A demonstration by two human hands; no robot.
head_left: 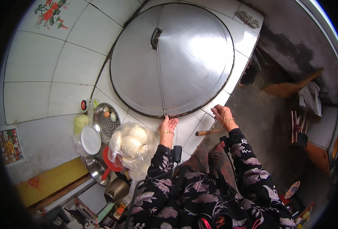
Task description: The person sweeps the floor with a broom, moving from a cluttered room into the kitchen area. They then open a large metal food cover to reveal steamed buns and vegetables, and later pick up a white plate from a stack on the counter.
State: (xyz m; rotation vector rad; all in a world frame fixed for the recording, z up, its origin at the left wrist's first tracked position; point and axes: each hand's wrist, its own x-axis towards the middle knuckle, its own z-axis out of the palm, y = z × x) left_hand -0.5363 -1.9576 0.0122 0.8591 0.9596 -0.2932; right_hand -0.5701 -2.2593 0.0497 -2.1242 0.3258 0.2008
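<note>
A large round metal lid (pixel 186 83) with a dark handle (pixel 156 37) lies over the white-tiled stove top (pixel 223 98). My left hand (pixel 167 128) is at the lid's near rim, palm turned up and fingers apart. Its fingertips reach the rim, though whether they press on it is unclear. Off to the right, my right hand (pixel 223 116) hovers by the counter edge with its fingers curled. Whether anything thin is pinched in it cannot be made out. Below that hand, a wooden handle (pixel 209 132) juts over the edge.
Left of my arm sit a plastic bag of pale, round pieces (pixel 134 140), a perforated metal bowl (pixel 104 126) with eggs, a white lid (pixel 90 139) and a red plastic utensil (pixel 108 160). A grey rag (pixel 247 19) lies at the far corner. A broom (pixel 289 86) is at right.
</note>
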